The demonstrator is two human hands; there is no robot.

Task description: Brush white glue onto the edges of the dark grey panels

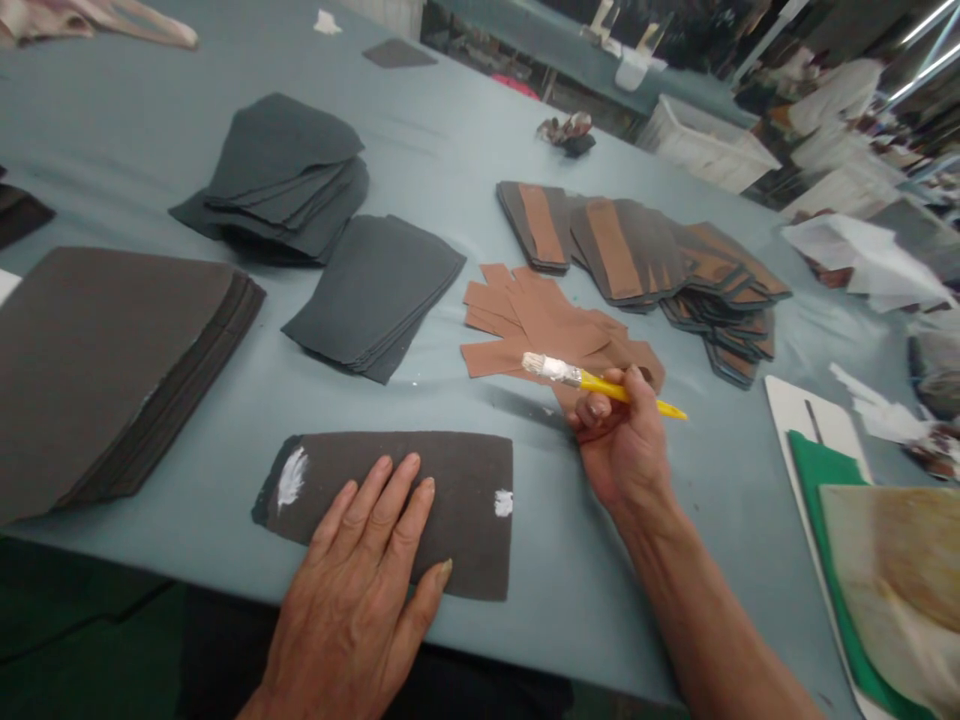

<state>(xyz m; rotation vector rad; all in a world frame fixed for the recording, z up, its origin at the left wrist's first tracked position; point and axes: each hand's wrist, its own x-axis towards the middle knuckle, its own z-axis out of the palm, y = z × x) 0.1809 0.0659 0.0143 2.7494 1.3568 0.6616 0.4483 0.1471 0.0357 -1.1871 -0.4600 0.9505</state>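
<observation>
My left hand (pixel 375 560) lies flat, fingers spread, on a dark brown rectangular sheet (pixel 469 540) near the table's front edge. White paste marks the sheet at both ends: a longer smear (pixel 292 478) on the left and a small patch (pixel 503 503) on the right. Held between the fingers of my right hand (pixel 622 430) is a paintbrush (pixel 604 387) with a yellow handle. Its bristles point left and carry white paste. The brush is raised over the table, beside a loose heap of brown strips (pixel 555 315).
A thick stack of dark brown sheets (pixel 127 360) stands at left. Dark grey-green pieces lie in two piles (pixel 292 180), (pixel 379 290) behind. Dark pieces bearing brown strips (pixel 622 245) fan out at back right. A white board (pixel 814 420) with green material (pixel 832 470) sits on the right.
</observation>
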